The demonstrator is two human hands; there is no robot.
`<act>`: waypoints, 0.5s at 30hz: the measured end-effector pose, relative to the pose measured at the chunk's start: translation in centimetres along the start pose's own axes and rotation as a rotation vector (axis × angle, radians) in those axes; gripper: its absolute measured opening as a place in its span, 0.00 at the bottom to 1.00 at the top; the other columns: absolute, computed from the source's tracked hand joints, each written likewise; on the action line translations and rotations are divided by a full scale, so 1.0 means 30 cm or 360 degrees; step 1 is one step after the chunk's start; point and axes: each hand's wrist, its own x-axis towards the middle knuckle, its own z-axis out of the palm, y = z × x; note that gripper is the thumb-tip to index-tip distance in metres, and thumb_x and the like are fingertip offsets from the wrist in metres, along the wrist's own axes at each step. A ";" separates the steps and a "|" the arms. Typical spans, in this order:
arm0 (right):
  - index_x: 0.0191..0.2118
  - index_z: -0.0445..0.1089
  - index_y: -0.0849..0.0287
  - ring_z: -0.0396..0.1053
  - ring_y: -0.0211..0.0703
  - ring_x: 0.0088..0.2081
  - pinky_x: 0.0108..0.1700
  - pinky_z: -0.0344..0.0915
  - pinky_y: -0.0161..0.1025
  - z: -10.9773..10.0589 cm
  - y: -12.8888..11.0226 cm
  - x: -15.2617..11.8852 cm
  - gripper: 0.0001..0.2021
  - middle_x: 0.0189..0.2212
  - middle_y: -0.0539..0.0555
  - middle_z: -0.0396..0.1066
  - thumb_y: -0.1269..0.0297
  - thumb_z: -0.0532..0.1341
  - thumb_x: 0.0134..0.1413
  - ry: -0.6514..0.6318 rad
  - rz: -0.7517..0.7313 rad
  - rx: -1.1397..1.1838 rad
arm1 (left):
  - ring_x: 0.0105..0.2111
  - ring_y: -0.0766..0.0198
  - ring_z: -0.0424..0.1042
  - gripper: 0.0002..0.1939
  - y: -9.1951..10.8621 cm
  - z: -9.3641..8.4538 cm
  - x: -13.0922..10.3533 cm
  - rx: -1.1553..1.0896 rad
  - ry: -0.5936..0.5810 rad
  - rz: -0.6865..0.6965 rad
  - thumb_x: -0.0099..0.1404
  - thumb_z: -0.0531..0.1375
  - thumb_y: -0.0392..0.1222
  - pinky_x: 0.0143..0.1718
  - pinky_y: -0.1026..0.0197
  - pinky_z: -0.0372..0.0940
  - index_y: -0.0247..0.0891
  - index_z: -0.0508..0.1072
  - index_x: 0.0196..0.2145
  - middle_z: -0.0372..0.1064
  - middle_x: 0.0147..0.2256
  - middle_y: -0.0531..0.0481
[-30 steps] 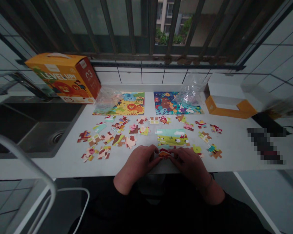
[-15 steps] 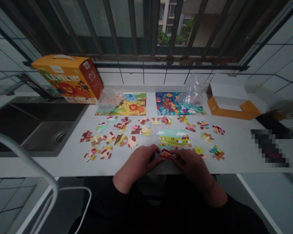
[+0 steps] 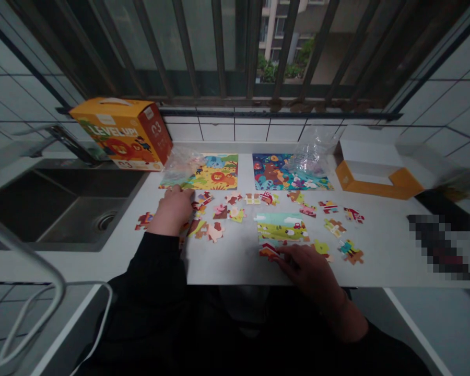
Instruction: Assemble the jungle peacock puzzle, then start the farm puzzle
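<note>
My right hand (image 3: 307,266) pinches a puzzle piece with a red roof (image 3: 269,252), held low at the near edge of a partly joined puzzle (image 3: 282,227) with sheep and a red tractor. My left hand (image 3: 173,210) reaches over the loose pieces on the left, just short of the lion picture. Its back hides the fingertips and whatever lies under them. Beside it are a red and brown piece (image 3: 143,221) and a pink cow piece (image 3: 215,232). On the right lie a pig piece (image 3: 307,210) and a teal and brown piece (image 3: 351,251).
A lion picture (image 3: 219,172) and a dark blue animal picture (image 3: 274,172) lie at the back, partly under clear plastic bags. An orange box (image 3: 121,133) stands by the sink (image 3: 74,209) at left. An opened orange and white carton (image 3: 376,180) sits at right.
My left hand has left the red-roofed piece and moved left and away from me, over the loose pieces. My right hand still holds that piece. The view has shifted slightly.
</note>
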 end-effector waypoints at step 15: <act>0.48 0.82 0.54 0.77 0.46 0.32 0.36 0.69 0.43 -0.007 -0.005 -0.001 0.21 0.34 0.55 0.82 0.46 0.57 0.82 -0.0013 -0.0009 -0.0016 | 0.62 0.23 0.69 0.30 -0.114 0.045 -0.008 0.0173 0.0122 -0.0336 0.71 0.63 0.60 0.60 0.31 0.70 0.29 0.81 0.55 0.72 0.61 0.19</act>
